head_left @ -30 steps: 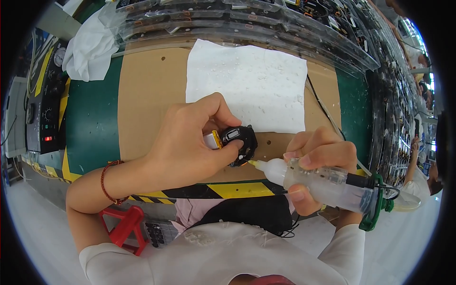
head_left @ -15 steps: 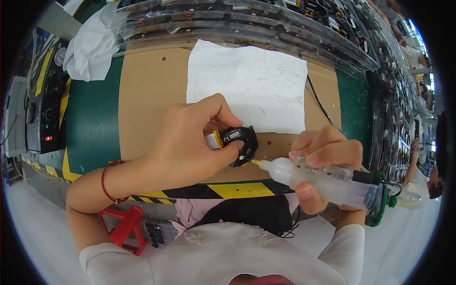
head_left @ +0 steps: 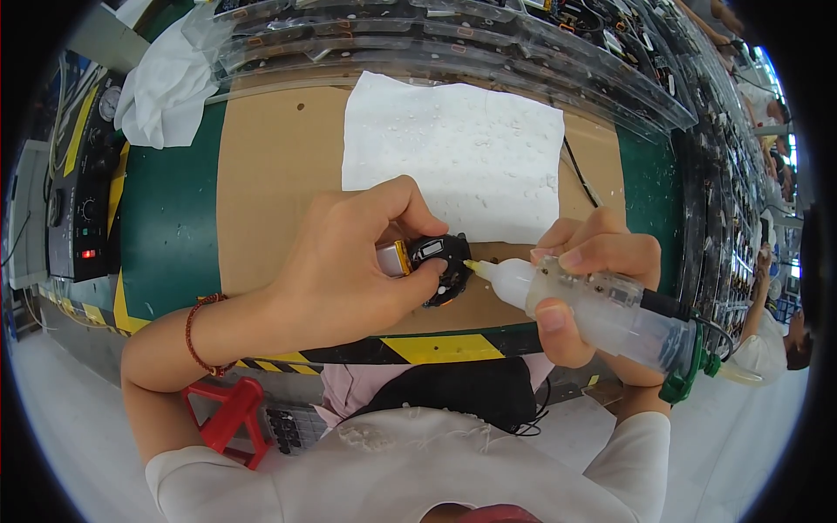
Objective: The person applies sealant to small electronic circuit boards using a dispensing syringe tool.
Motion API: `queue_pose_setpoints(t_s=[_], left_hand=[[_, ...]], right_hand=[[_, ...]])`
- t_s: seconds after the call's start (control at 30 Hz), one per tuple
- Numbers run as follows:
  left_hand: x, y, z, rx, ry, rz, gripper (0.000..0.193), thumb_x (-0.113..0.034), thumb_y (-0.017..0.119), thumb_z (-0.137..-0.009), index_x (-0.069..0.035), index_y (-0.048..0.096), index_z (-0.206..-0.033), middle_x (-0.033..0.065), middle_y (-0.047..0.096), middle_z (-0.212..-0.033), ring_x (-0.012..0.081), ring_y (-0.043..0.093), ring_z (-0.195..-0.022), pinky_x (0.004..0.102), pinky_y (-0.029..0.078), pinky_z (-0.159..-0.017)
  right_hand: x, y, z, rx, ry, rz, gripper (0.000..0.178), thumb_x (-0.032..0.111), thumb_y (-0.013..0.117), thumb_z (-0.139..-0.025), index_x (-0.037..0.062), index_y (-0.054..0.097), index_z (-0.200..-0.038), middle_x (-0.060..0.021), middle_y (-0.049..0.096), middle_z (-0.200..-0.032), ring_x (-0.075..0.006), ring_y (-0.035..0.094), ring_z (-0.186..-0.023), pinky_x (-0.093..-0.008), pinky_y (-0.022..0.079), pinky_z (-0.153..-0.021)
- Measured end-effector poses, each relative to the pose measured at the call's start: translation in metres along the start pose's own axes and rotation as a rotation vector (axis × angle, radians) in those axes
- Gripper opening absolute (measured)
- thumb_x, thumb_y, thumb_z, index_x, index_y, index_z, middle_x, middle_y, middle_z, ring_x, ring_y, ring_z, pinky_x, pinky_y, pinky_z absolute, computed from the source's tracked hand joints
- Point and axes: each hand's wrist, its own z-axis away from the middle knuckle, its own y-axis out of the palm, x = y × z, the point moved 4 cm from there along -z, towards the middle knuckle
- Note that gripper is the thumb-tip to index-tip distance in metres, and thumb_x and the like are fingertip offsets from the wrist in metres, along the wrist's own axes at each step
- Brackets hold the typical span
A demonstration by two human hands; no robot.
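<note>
Between its thumb and fingers, my left hand (head_left: 357,248) grips a small black rounded watch case (head_left: 452,253), tilted above the brown board. A silver battery with yellow edging (head_left: 394,259) sits against the case, partly covered by the fingers. A red-brown cord bracelet circles my left wrist. My right hand (head_left: 593,261) is closed around a clear glue syringe (head_left: 602,309) with a green cap and a tube at its rear. The syringe's yellow tip (head_left: 473,265) points left at the case's right edge, touching it or very near. Whitish dabs show on the case by my left thumb.
White paper (head_left: 453,148) dotted with clear blobs lies beyond my hands on the brown board (head_left: 270,174). Stacked clear trays (head_left: 453,52) of parts line the back. A black dispenser box (head_left: 87,192) and crumpled white cloth (head_left: 170,87) stand left. People are at far right.
The syringe has moved up and slightly right, its tip going from the case's lower edge to its right edge. My left hand and the watch case have barely moved.
</note>
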Motion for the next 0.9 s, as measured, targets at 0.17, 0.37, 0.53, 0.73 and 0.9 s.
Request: queue_pose_setpoints(t_s=[0.17, 0.37, 0.53, 0.73, 0.9], left_hand=[[0.0028, -0.0002, -0.001, -0.001, 0.011, 0.013, 0.018, 0.0, 0.064, -0.067, 0.005, 0.052, -0.08, 0.0126, 0.062, -0.073, 0.0179, 0.064, -0.071, 0.026, 0.05, -0.063], [-0.0008, -0.0023, -0.0012, 0.0, -0.008, -0.005, 0.018, 0.0, 0.064, -0.067, 0.005, 0.053, -0.079, 0.0128, 0.062, -0.073, 0.0179, 0.064, -0.071, 0.0261, 0.05, -0.063], [0.0004, -0.0023, -0.0026, -0.009, 0.003, 0.014, 0.017, 0.001, 0.064, -0.067, 0.005, 0.053, -0.079, 0.0132, 0.062, -0.074, 0.0185, 0.064, -0.072, 0.0266, 0.05, -0.064], [0.0011, -0.0012, -0.0011, -0.011, 0.01, 0.009, 0.017, 0.001, 0.064, -0.067, 0.005, 0.053, -0.078, 0.0133, 0.062, -0.074, 0.0191, 0.064, -0.072, 0.0269, 0.05, -0.065], [0.0004, -0.0003, -0.0013, -0.007, 0.003, 0.005, 0.017, 0.0, 0.064, -0.067, 0.005, 0.053, -0.078, 0.0133, 0.062, -0.073, 0.0194, 0.065, -0.072, 0.0271, 0.051, -0.065]], right_hand=[[0.0007, -0.001, 0.001, 0.096, 0.202, 0.071, 0.042, 0.024, 0.069, -0.068, 0.01, 0.038, -0.092, -0.007, 0.041, -0.07, -0.0168, 0.047, -0.061, -0.0306, 0.045, -0.064], [0.0024, -0.001, -0.0003, 0.087, 0.215, 0.088, 0.041, 0.024, 0.069, -0.069, 0.01, 0.038, -0.092, -0.0069, 0.041, -0.07, -0.0169, 0.048, -0.062, -0.0298, 0.045, -0.064], [0.0013, -0.0014, -0.0012, 0.1, 0.207, 0.099, 0.04, 0.023, 0.068, -0.069, 0.01, 0.038, -0.092, -0.0069, 0.041, -0.07, -0.0171, 0.048, -0.062, -0.0296, 0.045, -0.065], [0.0031, -0.0039, 0.0016, 0.069, 0.263, 0.136, 0.039, 0.022, 0.067, -0.07, 0.0101, 0.037, -0.092, -0.0068, 0.04, -0.069, -0.0171, 0.047, -0.062, -0.0301, 0.045, -0.066], [0.0016, -0.0029, -0.0013, -0.009, 0.061, 0.045, 0.035, 0.01, 0.069, -0.066, 0.0028, 0.044, -0.09, -0.0092, 0.052, -0.064, -0.0132, 0.046, -0.052, -0.023, 0.035, -0.047]])
